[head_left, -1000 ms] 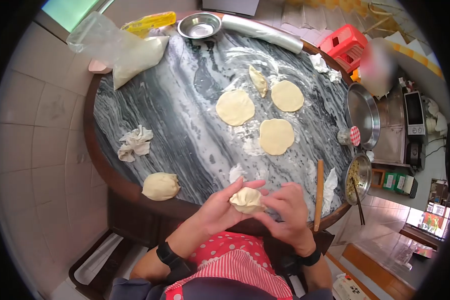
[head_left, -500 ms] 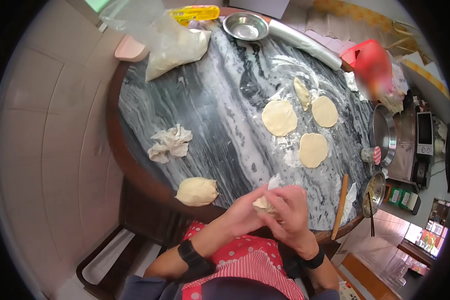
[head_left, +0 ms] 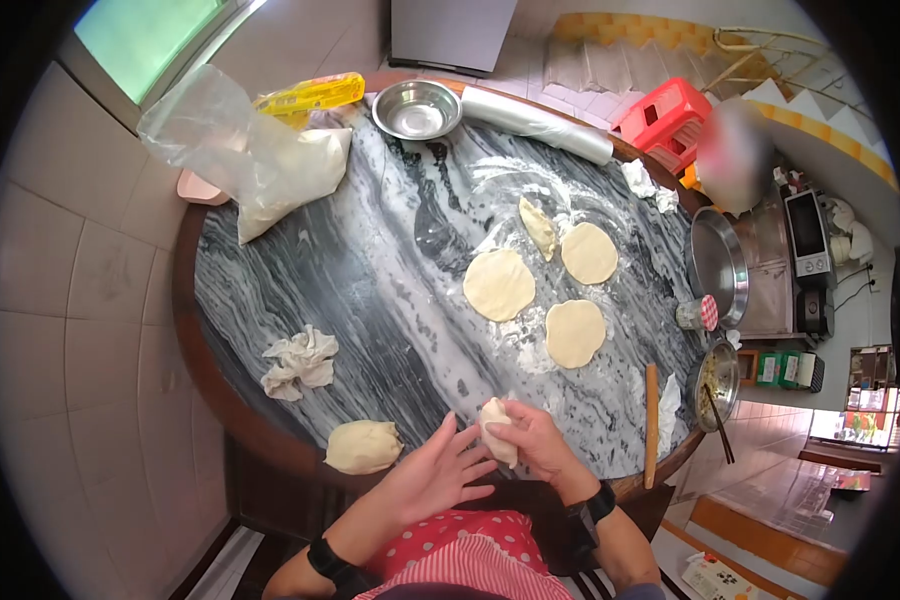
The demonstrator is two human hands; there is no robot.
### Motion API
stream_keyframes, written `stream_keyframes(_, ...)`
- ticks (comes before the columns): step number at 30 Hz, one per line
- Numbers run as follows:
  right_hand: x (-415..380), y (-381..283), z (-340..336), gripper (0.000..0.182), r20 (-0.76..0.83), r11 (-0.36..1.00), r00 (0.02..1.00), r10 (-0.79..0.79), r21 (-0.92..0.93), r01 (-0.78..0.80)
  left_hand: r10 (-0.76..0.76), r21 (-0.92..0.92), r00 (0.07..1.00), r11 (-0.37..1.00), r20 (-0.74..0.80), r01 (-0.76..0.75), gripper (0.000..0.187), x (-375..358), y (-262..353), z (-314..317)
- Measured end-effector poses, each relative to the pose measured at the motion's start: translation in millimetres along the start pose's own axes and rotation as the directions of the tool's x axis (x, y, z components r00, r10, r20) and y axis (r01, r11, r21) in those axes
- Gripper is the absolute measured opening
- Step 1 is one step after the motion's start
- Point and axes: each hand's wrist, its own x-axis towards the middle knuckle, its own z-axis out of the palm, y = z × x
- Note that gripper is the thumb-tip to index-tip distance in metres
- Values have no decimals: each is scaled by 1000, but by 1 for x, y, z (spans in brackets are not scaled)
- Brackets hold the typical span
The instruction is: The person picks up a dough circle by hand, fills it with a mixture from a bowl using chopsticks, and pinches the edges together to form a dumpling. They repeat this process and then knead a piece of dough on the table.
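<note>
I saw the right hand grasping the dough parcel upright above the bench edge, the released left hand just beside it.

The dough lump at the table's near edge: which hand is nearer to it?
Left. The left hand lies open just right of the dough lump, not touching it. The right hand is farther right, with the filled dough piece in its grip.

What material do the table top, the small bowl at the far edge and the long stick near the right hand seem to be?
Table top: polished stone, probably marble, from its grey-white veining. Small bowl: bare metal, likely stainless steel, shiny and reflective. Long stick: unpainted wood, judging by its matte tan colour.
</note>
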Motion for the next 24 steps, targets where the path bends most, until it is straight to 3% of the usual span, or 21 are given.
stream_keyframes(2, 5, -6, -3, 43, 24, 967, 983, 179, 178, -181, 42, -12, 997, 999, -69, -43, 75, -17, 5, -7)
stream_keyframes(3, 8, -9, -5, 43, 26, 967, 984, 178, 178, -180, 176, 52, 984, 983, -31, -174, 70, -27, 8, -16)
stream_keyframes(4, 13, -14, -8, 43, 18, 980, 990, 143, 135, -144, 301, 111, 953, 947, 16, -301, 65, -37, 11, -24)
stream_keyframes(5, 19, -19, -11, 43, 10, 990, 994, 107, 91, -107, 409, 183, 910, 901, -61, -393, 58, -46, 15, -31)
stream_keyframes(6, 25, -25, -12, 43, 6, 990, 995, 103, 92, -103, 499, 351, 853, 834, -152, -425, 58, -56, 19, -35)
stream_keyframes(8, 41, -40, -16, 42, -108, 993, 992, -72, -103, 61, 688, 680, 697, 611, -204, -405, 62, -68, 16, -52)
stream_keyframes(9, 49, -50, -20, 42, -116, 992, 990, -75, -108, 62, 685, 676, 701, 613, -197, -409, 62, -72, 13, -64)
stream_keyframes(10, 59, -61, -23, 42, -165, 929, 964, -210, -341, 144, 783, 925, 610, 312, -123, -214, 69, -75, 11, -78)
stream_keyframes(11, 72, -72, -26, 41, -175, 805, 920, -352, -557, 202, 845, 998, 535, -33, 4, 46, 75, -77, 9, -87)
stream_keyframes(12, 88, -81, -29, 41, -176, 802, 917, -358, -561, 206, 846, 998, 533, -38, 11, 40, 75, -77, 6, -90)
stream_keyframes(14, 117, -99, -36, 47, -124, 616, 818, -562, -722, 314, 858, 969, 514, -136, 12, 205, 86, -73, -2, -93)
stream_keyframes(15, 128, -111, -33, 47, -127, 612, 815, -566, -727, 312, 834, 964, 552, -157, 13, 214, 90, -69, -5, -99)
stream_keyframes(17, 151, -133, -23, 44, 49, 208, 642, -765, -925, 319, 834, 939, 550, -218, 37, 266, 94, -61, -10, -101)
stream_keyframes(22, 213, -165, -14, 42, 139, 90, 642, -754, -947, 310, 821, 903, 562, -313, 101, 295, 95, -52, -11, -110)
stream_keyframes(24, 236, -164, -16, 45, 225, -90, 621, -750, -966, 242, 843, 899, 529, -300, 94, 318, 92, -49, -7, -111)
